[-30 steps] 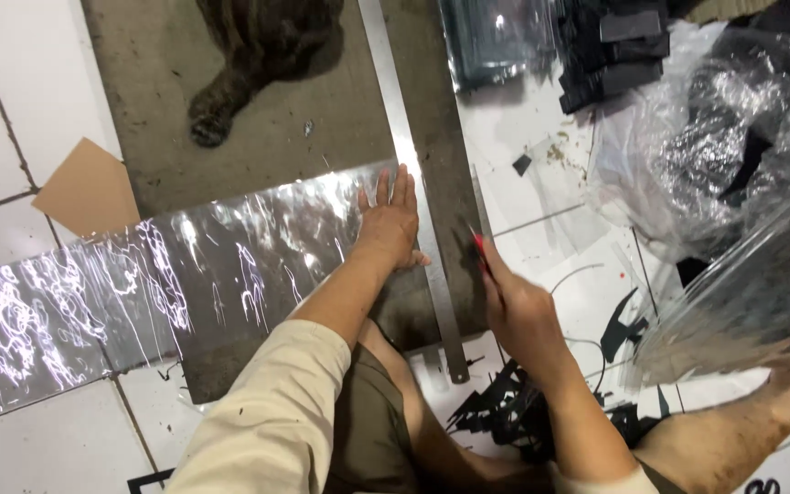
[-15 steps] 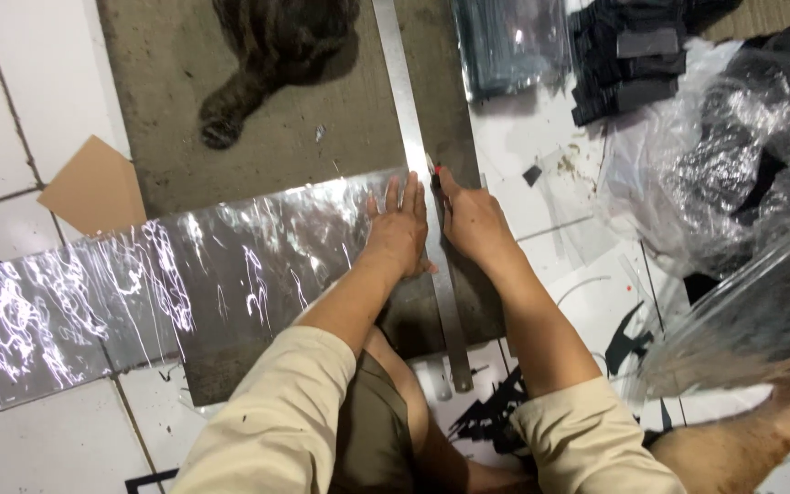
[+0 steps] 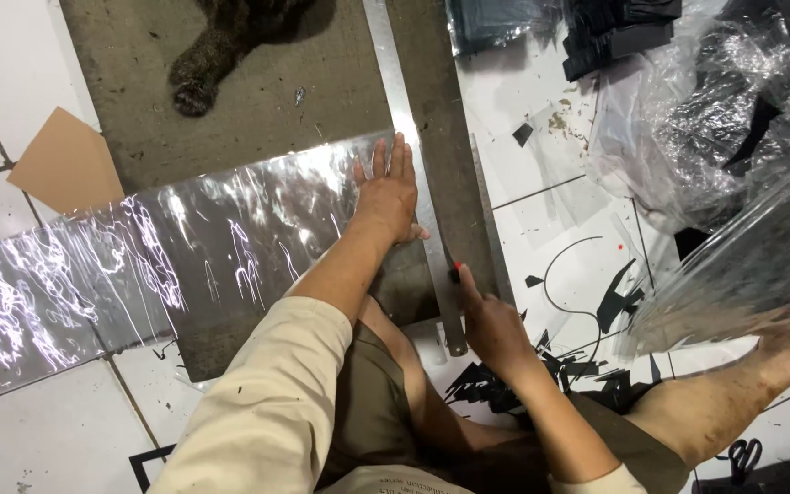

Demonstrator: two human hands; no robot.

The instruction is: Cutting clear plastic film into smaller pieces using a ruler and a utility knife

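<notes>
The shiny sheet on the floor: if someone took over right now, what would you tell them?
Left hand: flat, fingers spread, pressing the shiny plastic sheet down beside the metal ruler.
Right hand: gripping a small red-tipped cutter against the ruler's right edge, near its lower end.
The sheet lies across a grey mat; the ruler crosses the sheet's right end.
Whether the cut is finished cannot be told; the hand is low on the ruler.
Black scraps lie at right.
</notes>
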